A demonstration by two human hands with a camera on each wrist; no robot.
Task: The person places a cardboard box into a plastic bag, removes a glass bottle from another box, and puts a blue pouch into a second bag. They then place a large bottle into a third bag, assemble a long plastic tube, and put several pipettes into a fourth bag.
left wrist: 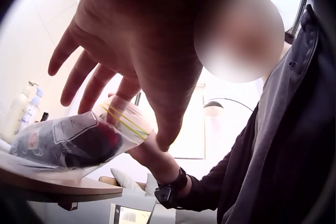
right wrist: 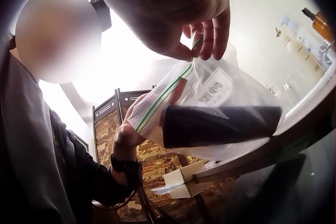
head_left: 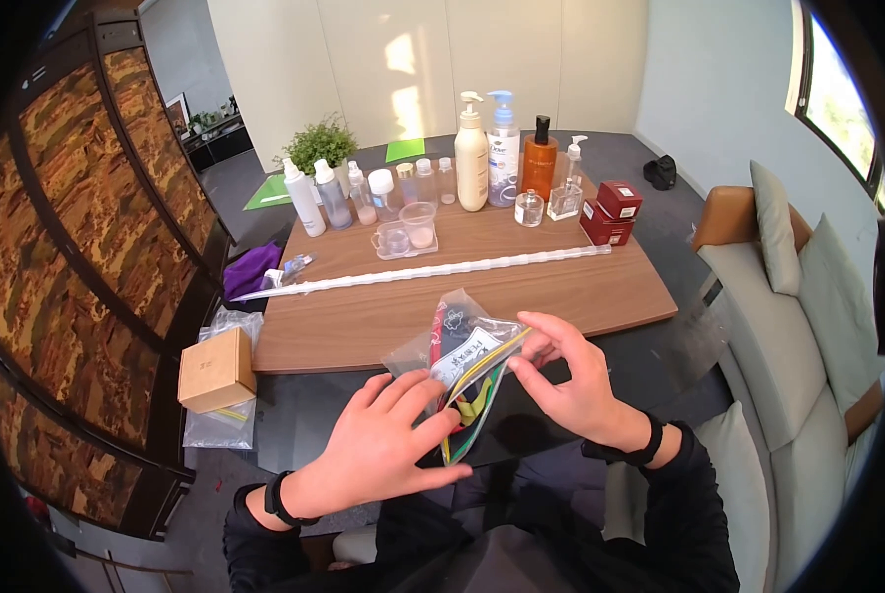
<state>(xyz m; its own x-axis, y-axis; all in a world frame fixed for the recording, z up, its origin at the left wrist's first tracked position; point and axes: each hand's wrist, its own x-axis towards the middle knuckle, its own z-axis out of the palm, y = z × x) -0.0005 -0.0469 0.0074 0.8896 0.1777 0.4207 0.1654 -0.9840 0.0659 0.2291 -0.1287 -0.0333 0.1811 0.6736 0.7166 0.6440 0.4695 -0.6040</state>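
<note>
A clear zip bag (head_left: 474,354) with a white label and dark, red and green contents is held over the table's near edge. My right hand (head_left: 581,385) pinches its zip edge between thumb and fingers; the right wrist view shows this hand (right wrist: 173,22) at the top corner of the bag's mouth. My left hand (head_left: 378,440) has its fingers spread along the other side of the mouth, touching the plastic. In the left wrist view, that hand (left wrist: 131,35) is open beside the yellow zip lines. A dark rolled item (right wrist: 223,124) lies inside the bag.
Pump bottles (head_left: 472,163), small bottles, a clear tray (head_left: 408,240) and red boxes (head_left: 608,225) stand towards the table's far side. A long white strip (head_left: 432,271) crosses the tabletop (head_left: 343,326). Left of it are a purple cloth (head_left: 252,270) and a cardboard box (head_left: 216,370).
</note>
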